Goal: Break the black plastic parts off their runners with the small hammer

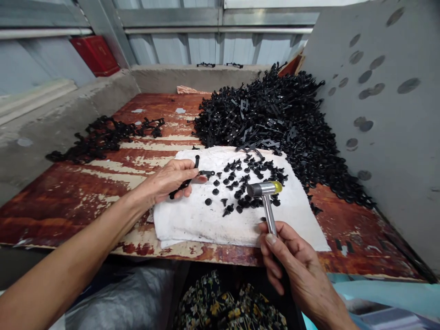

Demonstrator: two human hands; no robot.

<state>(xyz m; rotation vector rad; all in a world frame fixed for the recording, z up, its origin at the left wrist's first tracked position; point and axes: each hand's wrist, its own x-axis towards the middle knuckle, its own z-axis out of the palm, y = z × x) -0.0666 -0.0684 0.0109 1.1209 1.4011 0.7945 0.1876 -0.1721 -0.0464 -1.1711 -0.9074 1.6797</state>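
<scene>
My left hand (177,178) pinches a black plastic part with thin arms (182,187) over the left side of a white cloth (192,224). In my right hand (292,256) is a small mallet (266,192), gripped by its silver handle. Its head has one dark grey end and one yellow end, and is raised above the cloth. Beneath and around the mallet head, several small black round-headed pegs (215,191) lie scattered on the cloth. What my left fingertips cover of the part is hidden.
A large heap of black plastic parts (261,110) fills the back right of the worn red-brown table (130,178). A smaller pile of black pieces (106,135) lies at the left. A grey panel (385,114) stands along the right edge. A red box (94,55) is by the wall.
</scene>
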